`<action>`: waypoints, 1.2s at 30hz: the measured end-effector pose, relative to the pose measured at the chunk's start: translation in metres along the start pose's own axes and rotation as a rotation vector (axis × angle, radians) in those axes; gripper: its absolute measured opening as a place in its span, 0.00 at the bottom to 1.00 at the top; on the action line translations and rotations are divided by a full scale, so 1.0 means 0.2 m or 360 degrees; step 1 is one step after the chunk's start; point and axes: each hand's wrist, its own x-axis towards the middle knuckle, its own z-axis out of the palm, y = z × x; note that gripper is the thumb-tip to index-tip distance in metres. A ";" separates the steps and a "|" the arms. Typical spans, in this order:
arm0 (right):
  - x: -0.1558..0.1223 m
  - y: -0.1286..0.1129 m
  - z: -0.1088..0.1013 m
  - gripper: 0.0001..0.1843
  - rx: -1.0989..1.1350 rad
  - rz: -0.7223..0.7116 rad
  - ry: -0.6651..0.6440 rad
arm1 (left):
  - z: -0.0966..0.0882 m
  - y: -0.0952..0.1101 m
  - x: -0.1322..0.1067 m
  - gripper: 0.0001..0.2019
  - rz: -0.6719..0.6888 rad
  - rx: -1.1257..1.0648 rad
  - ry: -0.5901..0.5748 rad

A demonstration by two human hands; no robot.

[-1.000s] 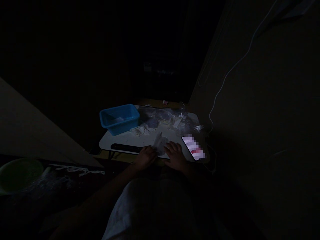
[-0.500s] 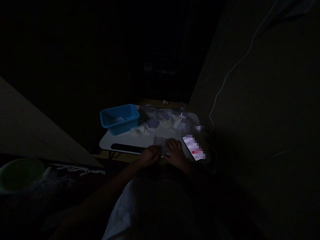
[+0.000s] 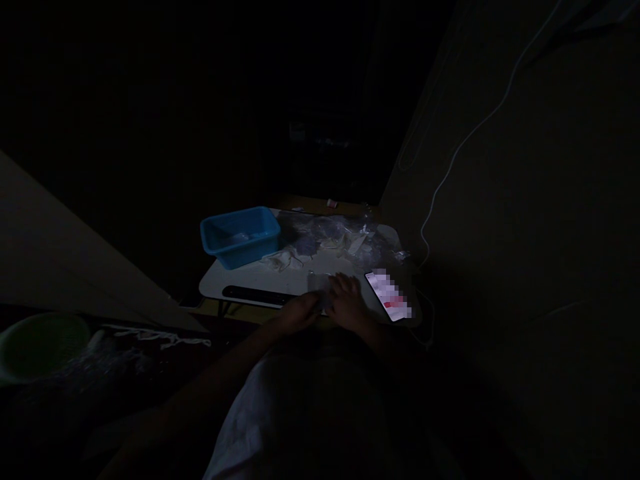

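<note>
A small translucent plastic sheet (image 3: 319, 285) lies at the front of a white folding table (image 3: 250, 281), gathered between my hands. My left hand (image 3: 300, 312) grips its lower left edge, and my right hand (image 3: 347, 302) is curled over its right side. The light is dim, so the exact finger hold is hard to see. A phone (image 3: 389, 295) with a lit, blurred screen lies just right of my right hand. Farther back sit a crumpled white cloth (image 3: 283, 261) and a heap of clear plastic bags (image 3: 325, 235).
A blue plastic tub (image 3: 240, 237) stands at the table's back left. A long black slot (image 3: 255, 295) runs along the front edge. A white cable (image 3: 463, 150) hangs down the wall at right. On the dark floor at left lie a green basket (image 3: 40, 348) and white string (image 3: 160, 339).
My hands have drawn closer together around the plastic sheet, and my left hand has moved right onto it. The sheet now sits lower and flatter between them.
</note>
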 end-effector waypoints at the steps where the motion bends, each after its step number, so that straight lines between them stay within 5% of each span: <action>1: 0.00 0.00 0.00 0.20 -0.0001 -0.0001 -0.0011 | 0.01 -0.01 0.00 0.21 0.0006 0.0003 0.0012; 7: 0.00 0.00 -0.01 0.25 0.0034 -0.0018 -0.0038 | 0.00 -0.01 0.07 0.30 0.0081 0.0329 -0.0069; 19: -0.02 0.03 0.01 0.22 0.0119 -0.0013 0.0013 | -0.10 -0.03 0.06 0.14 0.0085 0.0659 -0.0010; 24: -0.04 0.04 0.06 0.24 0.0246 0.0007 0.0167 | -0.04 -0.11 0.02 0.11 0.0077 0.0468 0.0063; 30: -0.02 0.06 0.13 0.11 0.0648 0.0006 0.0384 | 0.00 -0.16 0.06 0.08 -0.0015 -0.0149 0.0372; 36: 0.03 0.10 0.16 0.11 0.1022 0.0234 0.0418 | 0.00 -0.18 0.10 0.06 -0.0213 -0.0229 0.0347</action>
